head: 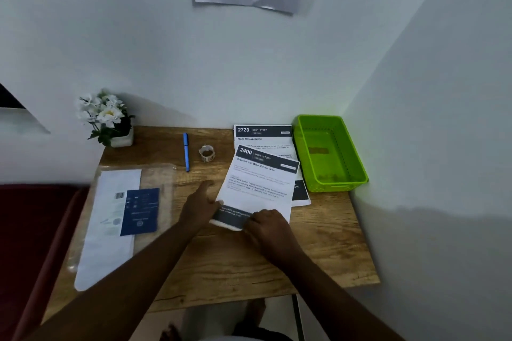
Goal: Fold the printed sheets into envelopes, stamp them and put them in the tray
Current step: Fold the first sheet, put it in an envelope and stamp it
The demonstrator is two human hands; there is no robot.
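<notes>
The printed sheet (259,184) headed "2400" is lying slightly askew near the middle of the table (249,266), overlapping the far end of a second sheet (263,134) headed "2720" that is sitting by the far edge, just beside the green tray (357,174) in the far right corner. The tray is holding no envelopes yet. The sheet's near end is being rolled up and over, its dark printed strip showing on the curl.

Judging by that soft curl, the paper is thin, light and limp — it is likely to slide on the wood unless pinned, and it will crease wherever pressed. The near corners look like the best place to hold it, so the fold stays square.

The left hand (201,206) is reaching in from the near left, its fingers straight with the forefinger pointing away, the hand touching the sheet's left edge. The right hand (267,225) is lying knuckles-up over the rolled end, its fingers curled round the paper — the fingertips themselves are hidden.
</notes>
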